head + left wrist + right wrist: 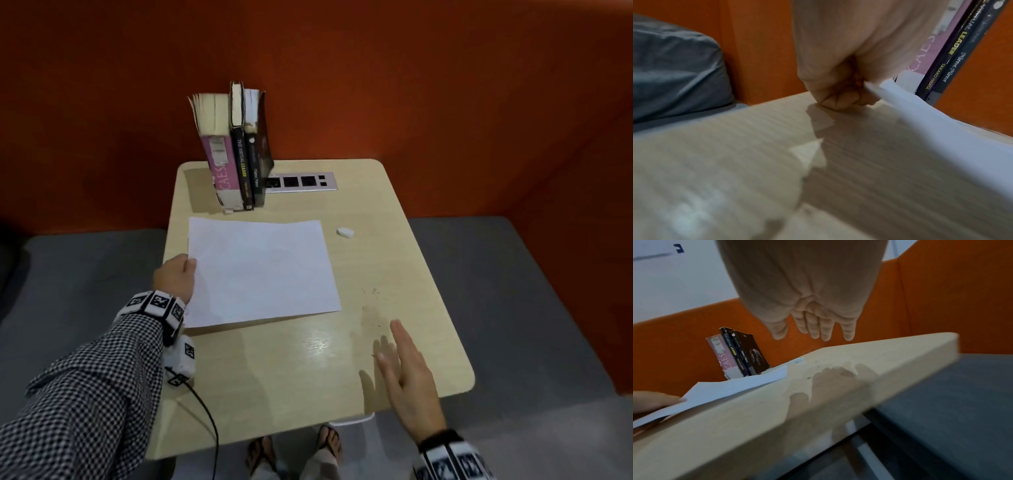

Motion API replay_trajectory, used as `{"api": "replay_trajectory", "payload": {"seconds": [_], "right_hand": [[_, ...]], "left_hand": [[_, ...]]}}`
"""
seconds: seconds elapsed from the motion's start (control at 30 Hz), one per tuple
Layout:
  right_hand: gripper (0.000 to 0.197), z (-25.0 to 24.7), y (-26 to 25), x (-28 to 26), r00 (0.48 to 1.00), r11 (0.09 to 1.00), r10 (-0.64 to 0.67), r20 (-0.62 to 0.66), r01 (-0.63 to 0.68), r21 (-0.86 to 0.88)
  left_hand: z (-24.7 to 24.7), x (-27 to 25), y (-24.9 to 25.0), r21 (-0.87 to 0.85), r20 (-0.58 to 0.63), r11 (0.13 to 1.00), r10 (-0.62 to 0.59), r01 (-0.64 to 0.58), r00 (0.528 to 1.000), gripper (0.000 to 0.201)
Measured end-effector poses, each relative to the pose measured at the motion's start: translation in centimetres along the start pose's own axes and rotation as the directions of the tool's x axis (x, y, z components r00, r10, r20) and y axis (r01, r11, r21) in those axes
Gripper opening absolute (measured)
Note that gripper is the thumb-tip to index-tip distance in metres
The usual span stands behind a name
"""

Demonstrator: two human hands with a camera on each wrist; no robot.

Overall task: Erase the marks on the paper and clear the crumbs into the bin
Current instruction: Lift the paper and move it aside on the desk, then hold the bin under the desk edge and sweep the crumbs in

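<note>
A white sheet of paper [260, 270] lies on the light wooden table [281, 370], its left edge lifted. My left hand [176, 275] pinches that left edge [888, 87], knuckles curled against the tabletop. Small dark eraser crumbs [371, 294] are scattered on the bare wood right of the paper; they also show as specks [812, 369] in the right wrist view. My right hand [407, 370] hovers flat above the table near the front right, fingers [818, 327] straight and holding nothing. A white eraser [345, 232] rests beyond the paper's right corner. No bin is in view.
Three books [236, 150] stand upright at the table's back, beside a metal socket panel [301, 182]. Orange padded walls [445, 85] enclose the back and right. Grey seat cushions [513, 291] flank the table. My sandalled feet [294, 448] show below the front edge.
</note>
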State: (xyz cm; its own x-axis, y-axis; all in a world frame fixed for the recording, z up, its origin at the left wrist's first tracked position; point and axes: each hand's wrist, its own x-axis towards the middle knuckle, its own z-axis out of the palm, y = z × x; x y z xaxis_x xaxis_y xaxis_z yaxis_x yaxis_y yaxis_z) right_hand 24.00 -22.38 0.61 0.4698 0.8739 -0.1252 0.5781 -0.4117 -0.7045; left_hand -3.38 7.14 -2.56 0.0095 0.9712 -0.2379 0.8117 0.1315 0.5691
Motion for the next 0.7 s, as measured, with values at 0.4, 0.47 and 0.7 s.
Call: {"api": "replay_trajectory", "payload": {"seconds": [0.4, 0.47, 0.7], "right_hand": [[0.026, 1.5, 10.1, -12.5, 0.980, 0.979, 0.186, 0.064, -0.190, 0.071], [0.024, 3.2, 13.3, -12.6, 0.944, 0.967, 0.244, 0.221, -0.253, 0.013], [0.022, 12.1, 23.4, -7.2, 0.817, 0.911, 0.324, 0.477, -0.405, 0.076]], "left_hand": [[-2.3, -15.8, 7.4, 0.099, 0.510, 0.911, 0.299, -0.400, 0.807, 0.013], [1.7, -22.1, 8.6, 0.070, 0.837, 0.849, 0.236, -0.524, 0.495, 0.015], [30.1, -27.4, 1.5, 0.211, 0.974, 0.841, -0.137, -0.497, 0.182, 0.039]]}}
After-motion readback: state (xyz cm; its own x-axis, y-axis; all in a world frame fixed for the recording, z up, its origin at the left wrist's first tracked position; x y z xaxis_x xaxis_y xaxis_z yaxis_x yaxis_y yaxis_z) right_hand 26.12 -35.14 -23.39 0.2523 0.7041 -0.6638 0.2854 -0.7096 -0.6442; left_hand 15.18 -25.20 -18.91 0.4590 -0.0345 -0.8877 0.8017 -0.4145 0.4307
